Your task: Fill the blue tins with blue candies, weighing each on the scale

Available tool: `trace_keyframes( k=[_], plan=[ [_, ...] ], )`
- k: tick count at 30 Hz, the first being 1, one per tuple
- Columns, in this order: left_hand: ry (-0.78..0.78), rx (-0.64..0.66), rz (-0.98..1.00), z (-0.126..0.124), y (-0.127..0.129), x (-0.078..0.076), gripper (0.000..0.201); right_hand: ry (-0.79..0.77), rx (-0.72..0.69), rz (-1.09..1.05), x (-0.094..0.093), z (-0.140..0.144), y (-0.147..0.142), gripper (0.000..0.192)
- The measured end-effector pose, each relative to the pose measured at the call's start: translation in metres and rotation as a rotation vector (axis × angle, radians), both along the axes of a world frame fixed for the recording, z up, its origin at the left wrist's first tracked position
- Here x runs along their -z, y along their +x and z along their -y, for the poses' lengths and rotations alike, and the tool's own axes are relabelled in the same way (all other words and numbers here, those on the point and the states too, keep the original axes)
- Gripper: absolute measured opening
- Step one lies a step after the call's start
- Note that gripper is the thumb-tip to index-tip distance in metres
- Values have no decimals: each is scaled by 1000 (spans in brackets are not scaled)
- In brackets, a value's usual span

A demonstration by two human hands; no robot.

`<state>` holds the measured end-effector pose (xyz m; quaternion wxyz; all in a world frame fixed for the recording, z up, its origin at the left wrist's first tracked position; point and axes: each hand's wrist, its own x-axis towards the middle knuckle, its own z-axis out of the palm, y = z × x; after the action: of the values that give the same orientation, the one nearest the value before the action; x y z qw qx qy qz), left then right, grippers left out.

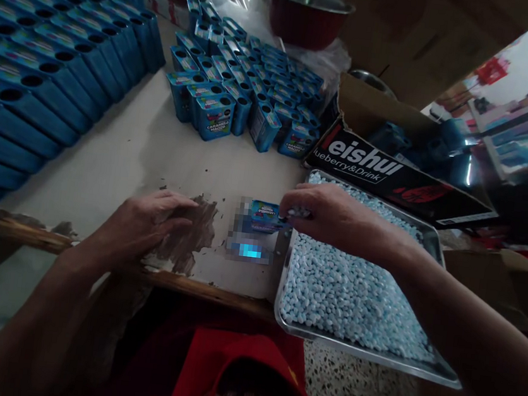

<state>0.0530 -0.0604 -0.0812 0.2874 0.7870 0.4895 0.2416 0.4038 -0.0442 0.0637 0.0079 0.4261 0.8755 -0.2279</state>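
Head view: the right hand (322, 210) has its fingers curled around some pale sweets (299, 212), right by the end of a small blue box (265, 211). Under the wrist is a metal tray (431, 244). The left hand (139, 225) is loosely spread, holding nothing. If the right fingers open too fast, sweets may miss the box and spill.

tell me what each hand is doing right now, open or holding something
Left hand: open, nothing visible in it, near the edge of the table.
Right hand: closed around some pale pieces, at a blue container.
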Motion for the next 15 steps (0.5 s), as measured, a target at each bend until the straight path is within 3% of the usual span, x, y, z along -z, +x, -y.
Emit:
trace_keyframes(
  k=[7, 15],
  plan=[
    [-13, 3, 7, -3, -4, -1, 37, 51, 78, 27, 8, -3, 2, 32],
    [-5, 19, 3, -3, 0, -7, 40, 39, 190, -137, 15, -2, -2, 17]
  ],
)
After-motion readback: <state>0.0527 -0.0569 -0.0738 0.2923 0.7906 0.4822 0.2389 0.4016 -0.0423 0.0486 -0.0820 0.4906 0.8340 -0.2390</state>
